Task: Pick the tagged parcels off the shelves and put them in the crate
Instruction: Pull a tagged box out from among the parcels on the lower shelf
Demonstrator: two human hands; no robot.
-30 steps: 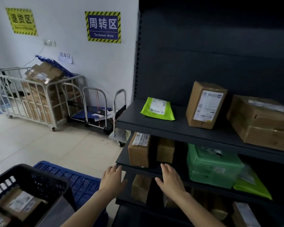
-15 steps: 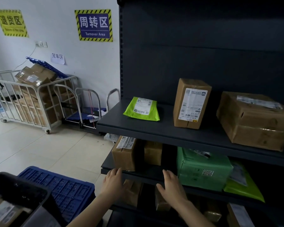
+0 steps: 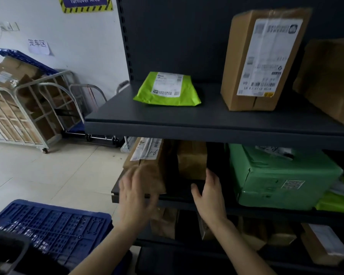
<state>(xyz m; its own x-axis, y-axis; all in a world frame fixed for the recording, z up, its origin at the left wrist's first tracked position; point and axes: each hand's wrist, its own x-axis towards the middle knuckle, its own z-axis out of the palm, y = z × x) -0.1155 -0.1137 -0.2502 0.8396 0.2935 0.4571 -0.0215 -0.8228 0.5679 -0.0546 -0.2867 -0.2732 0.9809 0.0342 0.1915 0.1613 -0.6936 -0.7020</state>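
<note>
Presently the left hand (image 3: 135, 197) and right hand (image 3: 209, 193) are spread, empty. A one-sided grab could topple the brown parcel (image 3: 149, 167) off the shelf (image 3: 175, 197).

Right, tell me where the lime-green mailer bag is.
The lime-green mailer bag lies on the upper shelf in the head view, near its left end, left of the tall upright cardboard box.

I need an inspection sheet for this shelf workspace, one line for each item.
Surface: dark metal shelves, several tiers.
Job's things: green mailer and tall labelled box on the upper tier; labelled brown box, small brown box, green wrapped parcel below.
Clutter: blue crate at lower left.
Hands: left hand open, blurred, at the labelled brown box; right hand open, by the small brown box.
Cables: nothing seen.
Surroundings: roll cage with cartons, Turnover Area sign.
</note>
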